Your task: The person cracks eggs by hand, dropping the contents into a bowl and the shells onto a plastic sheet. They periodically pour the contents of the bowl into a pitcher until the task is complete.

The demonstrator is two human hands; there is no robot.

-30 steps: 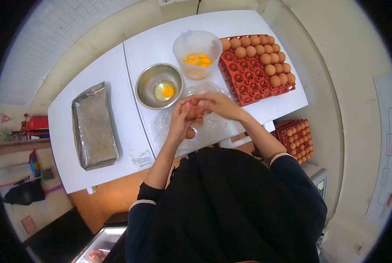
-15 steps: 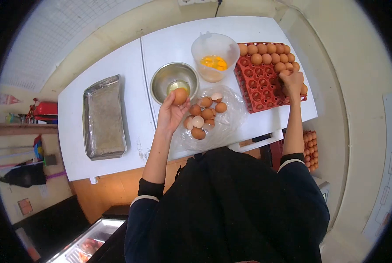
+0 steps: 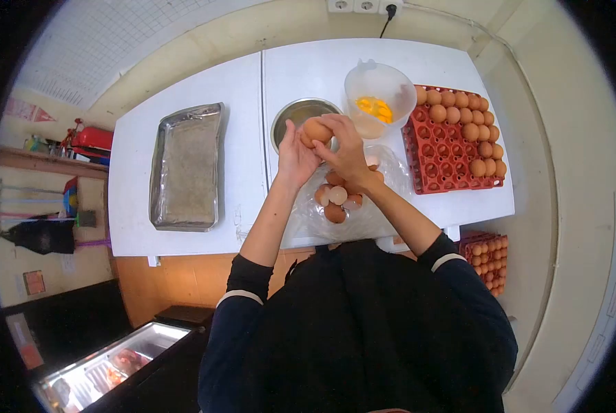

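Observation:
Over the front right part of a steel bowl [image 3: 280, 118], my left hand [image 3: 296, 160] and my right hand [image 3: 347, 153] come together around brown eggs [image 3: 316, 131]. One egg shows clearly at the fingers; a second, partly hidden, seems to be just below it, in my right fingers. A translucent plastic jug [image 3: 397, 88] with several yolks [image 3: 374, 108] stands behind my right hand. Cracked brown shells [image 3: 335, 212] lie on a clear plastic bag [image 3: 383, 206] in front of the bowl, partly under my right wrist.
A red egg tray [image 3: 437, 182], partly filled with brown eggs, lies at the right of the white table [image 3: 242, 89]. At the left is a rectangular metal pan [image 3: 187, 168]. More eggs [image 3: 490, 258] sit in trays below the table's right side.
My right hand has left the egg tray and come to my left hand over the bowl, with an egg seemingly taken from the tray. The camera view has shifted.

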